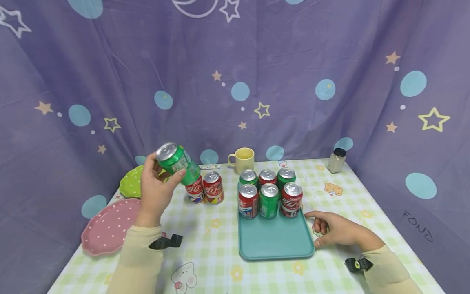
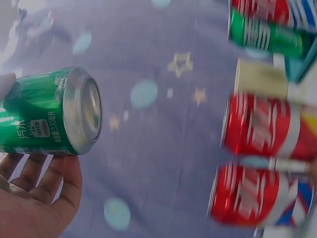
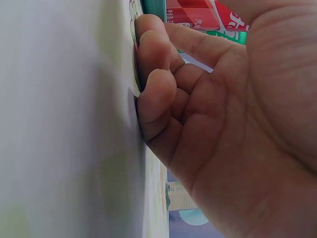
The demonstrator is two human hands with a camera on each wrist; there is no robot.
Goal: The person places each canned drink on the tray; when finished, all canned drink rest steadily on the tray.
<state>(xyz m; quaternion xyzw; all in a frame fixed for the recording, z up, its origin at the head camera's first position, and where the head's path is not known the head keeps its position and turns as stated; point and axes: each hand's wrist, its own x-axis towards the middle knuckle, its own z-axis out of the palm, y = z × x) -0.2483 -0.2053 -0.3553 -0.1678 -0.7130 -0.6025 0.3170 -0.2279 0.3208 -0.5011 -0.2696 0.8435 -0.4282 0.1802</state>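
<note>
My left hand (image 1: 161,179) grips a green soda can (image 1: 178,163) and holds it tilted in the air above the table's left side. In the left wrist view the green can (image 2: 47,114) lies across my fingers (image 2: 34,198) with its silver top facing out. Just beyond it, two red cans (image 1: 205,188) stand on the checked cloth. A teal tray (image 1: 275,241) carries several red and green cans (image 1: 269,192) in two rows at its far end. My right hand (image 1: 324,228) rests on the table against the tray's right edge, its fingers (image 3: 156,94) loosely curled and holding nothing.
A yellow mug (image 1: 243,159) stands behind the tray. A green plate (image 1: 132,183) and a pink dotted plate (image 1: 108,226) lie at the left edge. A small shaker jar (image 1: 336,160) sits at the back right. A purple star curtain encloses the table.
</note>
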